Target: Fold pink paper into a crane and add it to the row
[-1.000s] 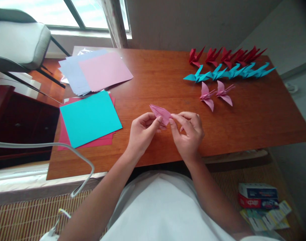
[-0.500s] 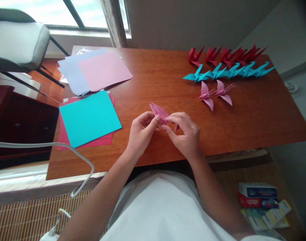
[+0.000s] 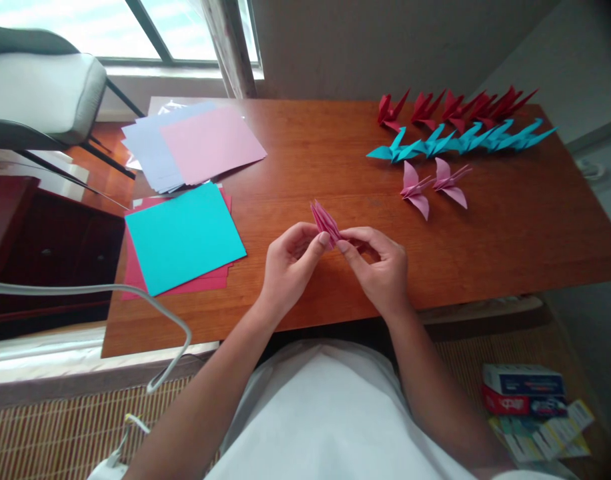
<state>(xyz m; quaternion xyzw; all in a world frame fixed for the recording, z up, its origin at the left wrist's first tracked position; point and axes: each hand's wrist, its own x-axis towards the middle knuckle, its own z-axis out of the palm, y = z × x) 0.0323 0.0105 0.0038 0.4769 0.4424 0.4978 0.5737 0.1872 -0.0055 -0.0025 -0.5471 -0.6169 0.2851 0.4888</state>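
A piece of folded pink origami paper [image 3: 326, 219] is held up over the front middle of the wooden table, its pointed layers facing away from me. My left hand [image 3: 294, 265] pinches its lower left side, thumb on top. My right hand [image 3: 378, 265] grips its lower right side between thumb and fingers. Part of the paper's base is hidden by the fingertips. Beyond my right hand stand two pink paper cranes [image 3: 415, 190]. Behind them run a row of blue paper cranes [image 3: 438, 143] and a row of red paper cranes [image 3: 425, 110].
On the table's left lie blue paper sheets [image 3: 185, 237] over red sheets [image 3: 215, 279], with pink paper [image 3: 213, 143] and pale lilac sheets [image 3: 150, 150] behind. A white cable [image 3: 150, 300] crosses the left front. A chair [image 3: 45, 93] stands at the far left, boxes [image 3: 523, 383] at lower right.
The folded pink paper has turned more edge-on, with its layers showing. My right fingers have closed in on its right side. The whole view has shifted slightly.
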